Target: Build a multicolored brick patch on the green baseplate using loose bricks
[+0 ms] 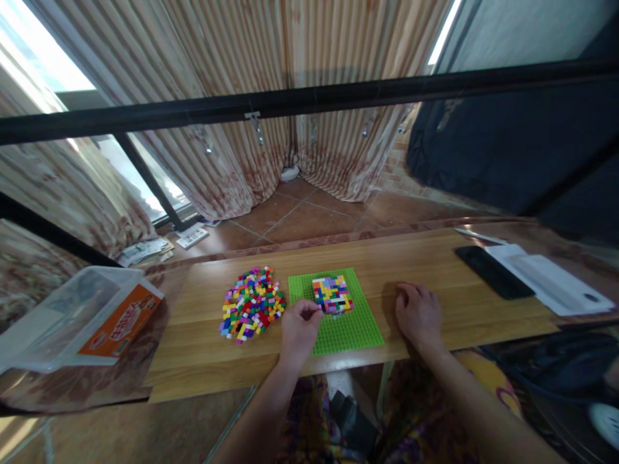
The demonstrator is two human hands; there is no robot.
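A bright green studded baseplate (355,332) lies on the wooden table, bearing a compact multicoloured block of toy building bricks (333,294). My left hand (300,325) is over the plate's left side, thumb and forefinger pinched together at the block's lower left corner. Whatever is between those fingertips is too small to make out. To the left of the plate spreads a heap of loose building bricks (254,303) in many colours. My right hand (420,312) rests on the wood right of the plate, fingers loosely bent and apart, holding nothing visible.
A clear plastic tub (109,280) with an orange label stands off the table's left end. Toward the right end of the wooden table (207,370) are a black phone (493,272), a white object (556,280) and a pen (480,236). A dark metal bar (290,103) crosses beyond the table.
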